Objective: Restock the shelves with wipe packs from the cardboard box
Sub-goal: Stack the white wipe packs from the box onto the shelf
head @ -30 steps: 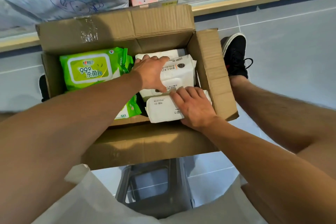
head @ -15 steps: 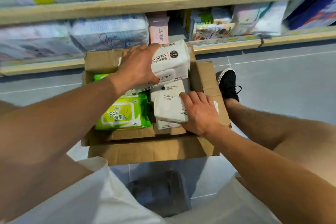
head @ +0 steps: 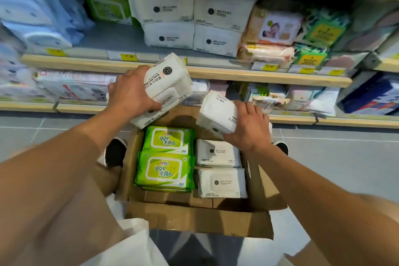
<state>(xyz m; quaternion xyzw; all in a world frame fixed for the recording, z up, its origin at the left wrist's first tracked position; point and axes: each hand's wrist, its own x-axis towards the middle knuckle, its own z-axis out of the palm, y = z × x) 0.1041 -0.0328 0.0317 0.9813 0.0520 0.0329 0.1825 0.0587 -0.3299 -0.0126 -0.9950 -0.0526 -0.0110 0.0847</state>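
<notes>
An open cardboard box (head: 194,220) sits on the floor between my feet. Inside lie two green wipe packs (head: 166,157) on the left and two white wipe packs (head: 220,168) on the right. My left hand (head: 131,93) grips a stack of white wipe packs (head: 166,86) lifted above the box, level with the shelf edge. My right hand (head: 248,125) grips another white wipe pack (head: 218,114) just above the box's far right corner. Matching white packs (head: 190,17) are stacked on the upper shelf (head: 194,71) straight ahead.
A bare strip of shelf (head: 112,39) lies left of the white stacks, with a green pack (head: 108,6) behind it. Pink and green packs (head: 291,34) fill the right. A lower shelf (head: 323,119) holds more goods. My shoes (head: 115,151) flank the box.
Both hands have risen out of the box, each with white packs. My view has tilted up from the box to the shelves.
</notes>
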